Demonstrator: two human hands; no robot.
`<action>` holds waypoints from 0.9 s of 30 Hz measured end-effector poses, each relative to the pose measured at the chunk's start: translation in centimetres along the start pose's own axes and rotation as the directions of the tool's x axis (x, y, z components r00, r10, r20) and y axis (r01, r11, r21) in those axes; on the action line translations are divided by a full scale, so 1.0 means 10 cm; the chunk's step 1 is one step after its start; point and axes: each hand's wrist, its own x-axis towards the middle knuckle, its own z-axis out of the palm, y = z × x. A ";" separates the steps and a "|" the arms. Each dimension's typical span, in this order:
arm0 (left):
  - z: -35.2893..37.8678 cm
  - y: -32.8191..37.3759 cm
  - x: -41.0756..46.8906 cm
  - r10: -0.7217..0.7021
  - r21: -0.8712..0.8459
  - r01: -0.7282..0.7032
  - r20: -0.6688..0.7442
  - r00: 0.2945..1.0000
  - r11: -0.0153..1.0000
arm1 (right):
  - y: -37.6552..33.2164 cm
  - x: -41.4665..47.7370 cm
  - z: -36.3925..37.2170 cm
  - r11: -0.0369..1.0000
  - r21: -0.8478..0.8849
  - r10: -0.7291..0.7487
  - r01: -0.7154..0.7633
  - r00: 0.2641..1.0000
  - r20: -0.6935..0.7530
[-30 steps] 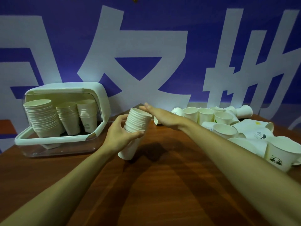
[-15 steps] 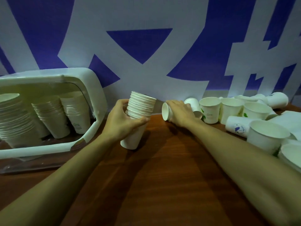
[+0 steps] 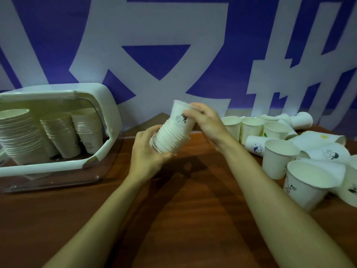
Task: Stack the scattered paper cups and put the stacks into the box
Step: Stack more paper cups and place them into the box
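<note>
A stack of white paper cups (image 3: pixel 171 137) is held tilted above the wooden table (image 3: pixel 173 219), its lower end gripped by my left hand (image 3: pixel 148 154). At its open end sits a single cup with a dark print (image 3: pixel 180 116), which my right hand (image 3: pixel 205 120) holds by the rim side. To the left lies a clear box with a white rim (image 3: pixel 105 151), on its side, with three stacks of cups (image 3: pixel 61 132) inside. Several loose cups (image 3: pixel 280 157) are scattered on the right, some upright and some lying down.
A blue and white banner (image 3: pixel 173 45) hangs right behind the table. A large cup (image 3: pixel 307 182) stands near the right edge of the view. The box's white lid frame (image 3: pixel 58 89) juts forward on the left.
My right hand picked a lying cup from the table and brought it onto the top of the stack. My left hand lifted and tilted the stack toward the right.
</note>
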 end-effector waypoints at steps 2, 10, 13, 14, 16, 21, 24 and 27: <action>0.03 0.03 -0.02 -0.014 -0.003 0.014 -0.030 0.999 1.000 | 0.00 -0.06 0.04 0.988 -0.154 0.010 0.010 0.991 0.131; 0.14 0.10 0.04 -0.014 -0.125 0.018 0.038 0.999 0.992 | 0.01 0.00 -0.22 0.899 -0.437 0.035 0.026 0.991 0.132; 0.10 0.17 0.05 0.013 -0.176 0.004 0.091 0.996 0.984 | 0.33 0.18 -0.47 0.517 -0.855 -0.051 -0.030 0.997 -0.066; 0.09 0.20 0.04 0.025 -0.196 -0.005 0.103 0.994 0.981 | 0.46 0.22 -0.53 0.397 -0.915 0.001 -0.072 0.997 -0.079; 0.09 0.25 0.02 0.045 -0.224 -0.018 0.118 0.992 0.974 | 0.64 0.25 -0.60 0.297 -0.941 0.088 -0.165 0.986 -0.145; 0.07 0.21 0.03 -0.009 -0.272 0.049 0.144 0.989 0.961 | 0.74 0.21 -0.63 0.271 -0.927 -0.109 -0.258 0.949 -0.295; 0.06 0.17 0.03 -0.026 -0.281 0.068 0.150 0.988 0.957 | 0.64 0.16 -0.63 0.406 -0.899 -0.203 -0.164 0.943 -0.263; 0.03 0.18 0.06 -0.027 -0.237 0.062 0.147 0.989 0.969 | 0.39 0.15 -0.57 0.673 -0.738 -0.295 0.048 0.933 -0.208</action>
